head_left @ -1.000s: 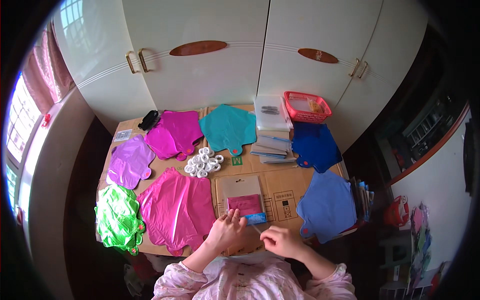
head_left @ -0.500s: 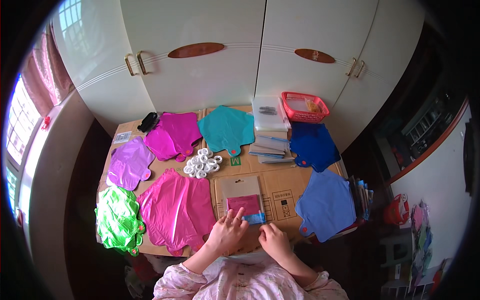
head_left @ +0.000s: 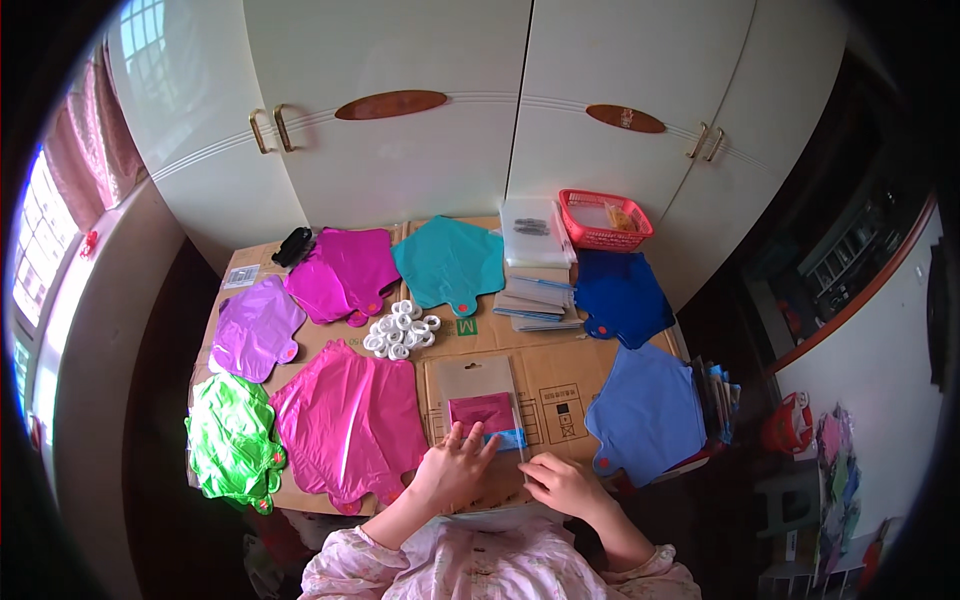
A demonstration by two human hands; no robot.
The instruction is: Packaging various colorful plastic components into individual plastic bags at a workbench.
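Observation:
A clear bag (head_left: 476,372) with a hang hole lies on the cardboard near me, a folded magenta foil piece (head_left: 482,411) and a blue band (head_left: 511,439) inside it. My left hand (head_left: 455,468) rests on the bag's lower left part, palm down, its fingers spread. Off the bag's lower right corner, my right hand (head_left: 562,484) is closed in a pinch. From its fingertips a thin pale strip (head_left: 521,440) runs up along the bag's right edge; whether it is loose or part of the bag, I cannot tell.
Around the bag lie foil sheets: pink (head_left: 352,425), green (head_left: 234,440), lilac (head_left: 258,328), purple (head_left: 343,272), teal (head_left: 449,264), dark blue (head_left: 624,296) and light blue (head_left: 648,402). White rings (head_left: 402,331) are heaped mid-table. Behind stand stacked packets (head_left: 538,300) and a red basket (head_left: 606,238).
My right hand has shifted slightly right and down, and a thin strip now shows between its fingertips and the bag's edge. My left hand stays on the bag.

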